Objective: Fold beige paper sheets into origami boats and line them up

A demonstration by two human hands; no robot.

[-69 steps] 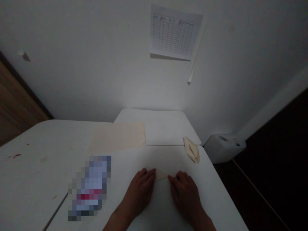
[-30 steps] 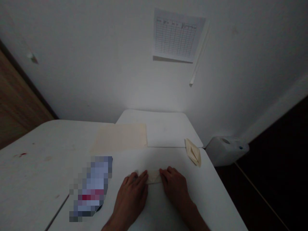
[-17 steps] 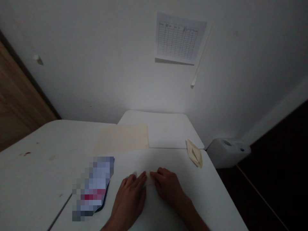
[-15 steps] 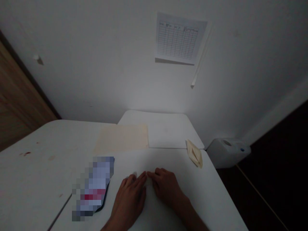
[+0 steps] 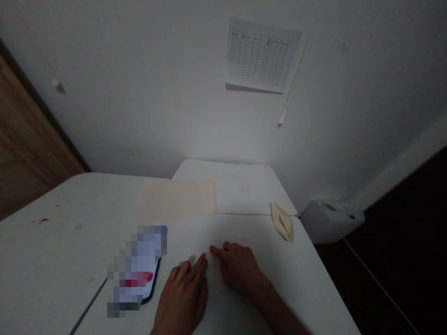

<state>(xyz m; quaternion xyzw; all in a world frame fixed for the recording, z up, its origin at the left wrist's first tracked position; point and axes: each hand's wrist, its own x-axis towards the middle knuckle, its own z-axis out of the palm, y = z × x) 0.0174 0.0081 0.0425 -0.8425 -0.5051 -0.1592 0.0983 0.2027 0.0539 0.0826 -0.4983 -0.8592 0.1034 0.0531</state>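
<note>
A small folded cream paper (image 5: 212, 259) lies on the white table (image 5: 70, 242), mostly covered by my hands. My left hand (image 5: 183, 298) lies flat on it with fingers stretched out, pressing it down. My right hand (image 5: 239, 270) rests beside the left with fingers extended over the paper's right part, fingertips at the fold. Both hands touch the paper and nearly touch each other.
A phone (image 5: 139, 274) with a blurred screen lies left of my hands. A cream sheet (image 5: 178, 200) lies farther back. A folded paper shape (image 5: 282, 222) sits near the right edge. A white bin (image 5: 331, 218) stands on the floor; a printed chart (image 5: 258, 56) hangs on the wall.
My right hand slid left across the paper toward my left hand, covering more of it. My left hand shifted slightly left and nearer. The view drifted a little.
</note>
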